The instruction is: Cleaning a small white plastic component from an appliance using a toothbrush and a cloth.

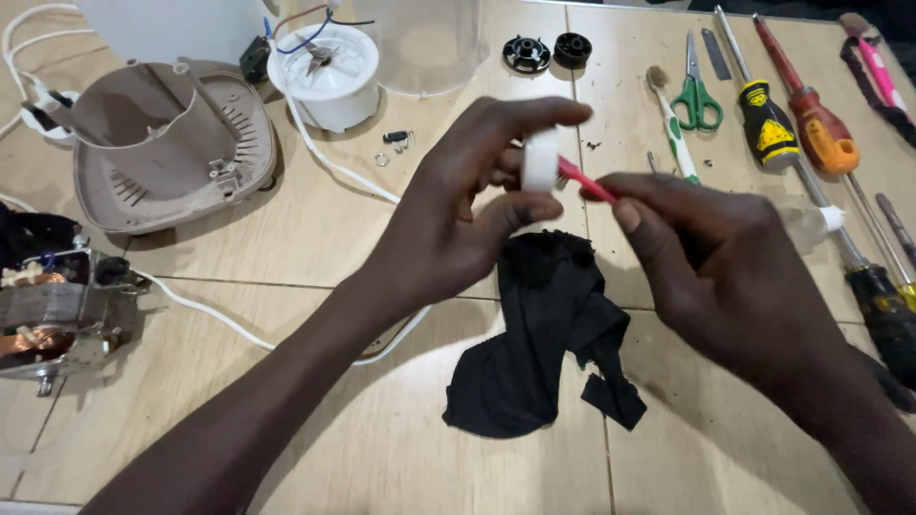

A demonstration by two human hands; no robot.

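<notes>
Above the black cloth (544,334), my left hand (458,205) pinches the white part (541,160) steady; my right hand (711,257) grips a red tool (587,181) against it.

2 hands (458,205), 4 screwdrivers (768,119) – approx, 1 scissors (697,95), 2 black couplers (527,53), 1 black cloth (544,334)

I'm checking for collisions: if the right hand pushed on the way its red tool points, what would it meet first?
The right hand aims its red tool up-left; it would first meet the small white part in the left hand, apparently already touching.

surface: beige tiled floor (315,448) | grout lines dark | light: bright, even
</notes>
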